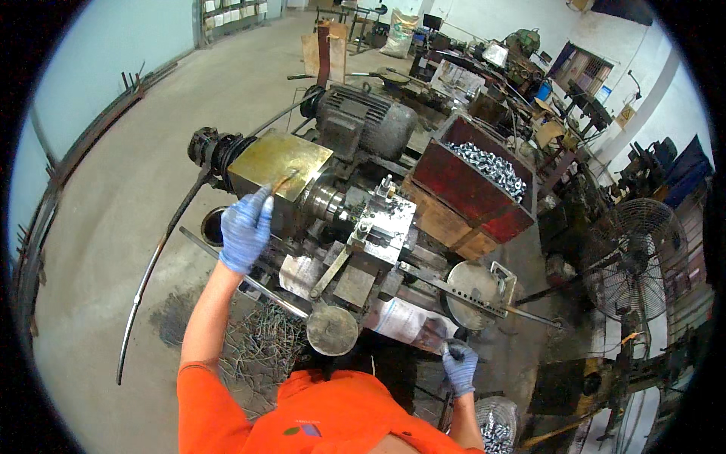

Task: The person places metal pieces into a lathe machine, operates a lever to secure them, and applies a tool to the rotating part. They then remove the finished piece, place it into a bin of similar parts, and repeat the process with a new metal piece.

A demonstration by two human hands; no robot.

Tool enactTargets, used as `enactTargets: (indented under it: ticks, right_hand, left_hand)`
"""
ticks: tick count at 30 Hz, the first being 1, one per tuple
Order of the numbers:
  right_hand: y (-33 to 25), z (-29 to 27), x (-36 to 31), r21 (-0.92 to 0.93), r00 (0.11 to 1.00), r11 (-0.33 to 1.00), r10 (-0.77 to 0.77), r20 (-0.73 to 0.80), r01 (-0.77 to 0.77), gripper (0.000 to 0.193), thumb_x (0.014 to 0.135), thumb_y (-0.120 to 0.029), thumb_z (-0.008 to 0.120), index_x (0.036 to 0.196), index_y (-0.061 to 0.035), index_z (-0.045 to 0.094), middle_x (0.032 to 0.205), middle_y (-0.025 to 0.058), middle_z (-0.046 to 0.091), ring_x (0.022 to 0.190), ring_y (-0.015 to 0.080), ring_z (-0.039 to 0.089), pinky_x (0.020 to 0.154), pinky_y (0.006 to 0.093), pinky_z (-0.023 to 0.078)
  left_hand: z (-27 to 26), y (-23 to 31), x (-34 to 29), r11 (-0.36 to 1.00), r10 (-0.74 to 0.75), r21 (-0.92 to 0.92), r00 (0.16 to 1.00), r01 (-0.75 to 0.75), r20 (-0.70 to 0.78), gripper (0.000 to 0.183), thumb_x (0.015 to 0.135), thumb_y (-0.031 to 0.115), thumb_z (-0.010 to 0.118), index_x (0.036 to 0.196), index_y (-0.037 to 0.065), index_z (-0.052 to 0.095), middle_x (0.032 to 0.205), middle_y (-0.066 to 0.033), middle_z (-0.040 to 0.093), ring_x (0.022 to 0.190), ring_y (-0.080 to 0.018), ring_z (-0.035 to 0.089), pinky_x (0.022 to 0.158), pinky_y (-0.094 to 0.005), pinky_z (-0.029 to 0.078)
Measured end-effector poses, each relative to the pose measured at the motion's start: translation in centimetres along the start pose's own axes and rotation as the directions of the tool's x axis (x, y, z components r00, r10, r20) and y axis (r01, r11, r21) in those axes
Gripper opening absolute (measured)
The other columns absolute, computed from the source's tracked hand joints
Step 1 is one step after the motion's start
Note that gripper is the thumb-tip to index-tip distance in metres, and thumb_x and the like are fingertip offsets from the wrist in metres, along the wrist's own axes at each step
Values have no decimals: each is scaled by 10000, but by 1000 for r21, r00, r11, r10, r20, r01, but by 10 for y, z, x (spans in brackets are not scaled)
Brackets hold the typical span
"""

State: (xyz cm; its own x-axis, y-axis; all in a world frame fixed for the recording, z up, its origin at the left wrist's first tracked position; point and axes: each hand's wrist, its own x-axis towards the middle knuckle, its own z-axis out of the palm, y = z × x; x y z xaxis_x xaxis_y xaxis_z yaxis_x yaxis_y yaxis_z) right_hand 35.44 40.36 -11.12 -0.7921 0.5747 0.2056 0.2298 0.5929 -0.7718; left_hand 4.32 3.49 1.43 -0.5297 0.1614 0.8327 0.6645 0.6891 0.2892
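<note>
Rod: a long, thin, dark rod slants down over the pale floor at far left.
Left hand: the gloved left hand is raised with its fingers close together, fingertips at the near edge of the box; I cannot tell whether it touches the metal or holds anything.
Shavings: a tangle of metal shavings lies below the left forearm.
Box: the brassy box sits at the machine's left end, just beyond the left hand (its top is smeared and shiny).
Spindle: the round steel spindle juts from the box's right side.
Motor: a ribbed grey motor stands behind.
Tool block: the bright tool block is right of the spindle.
Sheet: a printed sheet lies below it.
Right hand: gloved, the right hand is low beside the sheet, fingers curled; its grip I cannot tell.
Bin: the red bin holds small shiny metal parts.
Fan: a caged fan stands far right.
</note>
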Motion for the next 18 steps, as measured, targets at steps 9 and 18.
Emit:
enactTargets:
  ticks: [9,18]
  right_hand:
    - [24,-20,16,-87,991,996,-31,-129,20,112,704,-69,713,710,14,638,718,74,643,609,115,562,582,260,452]
    - [69,-110,66,-157,915,987,-31,-402,-36,201,747,-126,708,643,6,598,582,15,549,549,82,457,532,256,406]
  left_hand:
    - [8,-43,-9,990,-139,45,949,132,284,414,855,299,549,1251,186,503,767,-123,629,648,-282,608,587,-372,463]
    - [-41,-176,-176,536,-844,-255,521,805,-129,308,904,308,498,1045,50,592,645,14,479,534,-75,413,483,-224,364]
